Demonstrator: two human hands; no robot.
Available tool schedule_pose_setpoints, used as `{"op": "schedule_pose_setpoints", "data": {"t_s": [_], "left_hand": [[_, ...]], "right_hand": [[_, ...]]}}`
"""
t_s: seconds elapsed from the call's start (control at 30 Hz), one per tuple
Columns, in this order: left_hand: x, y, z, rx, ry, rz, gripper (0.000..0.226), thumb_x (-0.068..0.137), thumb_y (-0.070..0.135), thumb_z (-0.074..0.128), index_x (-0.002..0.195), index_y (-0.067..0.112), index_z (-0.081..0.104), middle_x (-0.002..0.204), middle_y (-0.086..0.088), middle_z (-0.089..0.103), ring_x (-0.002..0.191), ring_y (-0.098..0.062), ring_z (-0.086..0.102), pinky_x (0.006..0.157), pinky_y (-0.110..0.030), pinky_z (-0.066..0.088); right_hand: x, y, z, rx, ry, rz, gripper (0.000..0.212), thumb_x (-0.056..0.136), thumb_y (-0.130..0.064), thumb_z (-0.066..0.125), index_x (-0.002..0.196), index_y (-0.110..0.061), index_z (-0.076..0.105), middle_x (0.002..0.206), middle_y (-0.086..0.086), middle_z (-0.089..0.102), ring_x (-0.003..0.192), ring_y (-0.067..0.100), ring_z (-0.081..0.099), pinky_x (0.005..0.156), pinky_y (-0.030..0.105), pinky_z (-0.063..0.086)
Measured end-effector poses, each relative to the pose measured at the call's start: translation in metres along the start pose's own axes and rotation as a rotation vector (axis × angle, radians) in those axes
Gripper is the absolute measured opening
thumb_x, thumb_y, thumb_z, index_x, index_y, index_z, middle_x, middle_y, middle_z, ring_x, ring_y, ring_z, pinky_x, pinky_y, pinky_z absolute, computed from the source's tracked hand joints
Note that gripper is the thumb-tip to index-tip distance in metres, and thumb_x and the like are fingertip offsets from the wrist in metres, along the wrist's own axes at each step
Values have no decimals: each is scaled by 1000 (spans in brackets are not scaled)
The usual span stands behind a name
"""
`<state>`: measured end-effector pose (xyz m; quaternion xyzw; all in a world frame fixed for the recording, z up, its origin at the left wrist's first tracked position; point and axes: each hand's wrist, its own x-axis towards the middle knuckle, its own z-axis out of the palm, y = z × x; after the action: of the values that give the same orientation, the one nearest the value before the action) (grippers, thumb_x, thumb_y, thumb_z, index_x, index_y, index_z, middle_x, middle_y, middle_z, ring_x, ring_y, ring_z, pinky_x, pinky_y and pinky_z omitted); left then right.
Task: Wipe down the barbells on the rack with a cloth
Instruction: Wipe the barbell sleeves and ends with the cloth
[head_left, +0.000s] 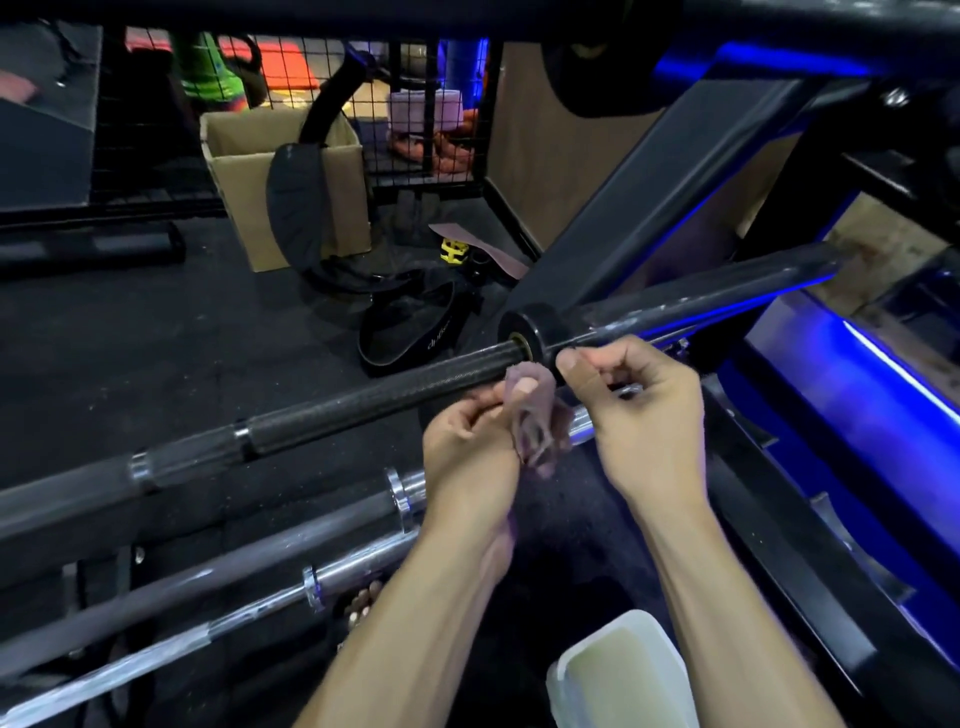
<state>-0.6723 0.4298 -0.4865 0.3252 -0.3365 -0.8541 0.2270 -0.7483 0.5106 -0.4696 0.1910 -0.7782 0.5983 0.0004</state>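
Two hands work one small cloth just below the black bar. The left hand has its grip clenched on the cloth, thumb pressing the fabric against the curled fingers; the right hand, at 3 o'clock from it, pinches thumb to forefinger at the cloth's upper edge, though whether fabric sits in that pinch I cannot tell.

That cloth looks thin, limp and light, a rag that bunches and drapes; it should fold round a bar easily and is best held as a wad in the palm so that the fingers can wrap it about the shaft.

At 12 o'clock from the hands the black bar runs from 8 o'clock up to 2 o'clock, its collar just above the cloth. Its shaft is roughened for grip and would drag on the cloth; the bar itself is stiff, heavy steel and likely needs no lifting, only wiping where it lies.

At 8 o'clock lie further bars, grey and chrome, smooth and probably slicker under the rag. At 5 o'clock sits a pale plastic bottle.
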Motion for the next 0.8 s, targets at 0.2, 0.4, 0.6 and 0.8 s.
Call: {"op": "schedule_pose_setpoints", "data": {"t_s": [0.2, 0.4, 0.6, 0.8], "left_hand": [[-11, 1, 0, 11, -14, 61, 7, 94, 6, 66, 91, 1, 70, 68, -16, 70, 47, -19, 59, 43, -21, 44], [-20, 8, -4, 190, -110, 203, 10, 90, 6, 70, 97, -2, 70, 79, -13, 76, 62, -13, 68, 54, -20, 51], [-25, 13, 3, 373, -275, 220, 14, 98, 11, 64, 97, 15, 78, 91, -13, 78, 82, -25, 74, 71, -33, 58], [-20, 14, 11, 545, -296, 327, 19, 101, 22, 58, 105, 18, 76, 95, -5, 78, 95, -30, 72, 86, -46, 56]], "right_hand": [[-9, 10, -1, -5, -7, 49, 19, 87, -18, 82, 75, -29, 73, 73, -8, 72, 69, 0, 59, 68, 14, 45], [-12, 11, -17, 155, -104, 187, 22, 95, -37, 68, 91, -18, 78, 88, 4, 77, 88, 14, 70, 78, 27, 52], [-16, 8, -46, 506, -391, 461, 51, 96, -53, 60, 126, -12, 69, 118, 21, 73, 113, 38, 68, 89, 45, 59], [-23, 11, -65, 610, -297, 349, 28, 87, -31, 78, 104, -9, 75, 97, 24, 73, 88, 33, 68, 87, 49, 52]]}}
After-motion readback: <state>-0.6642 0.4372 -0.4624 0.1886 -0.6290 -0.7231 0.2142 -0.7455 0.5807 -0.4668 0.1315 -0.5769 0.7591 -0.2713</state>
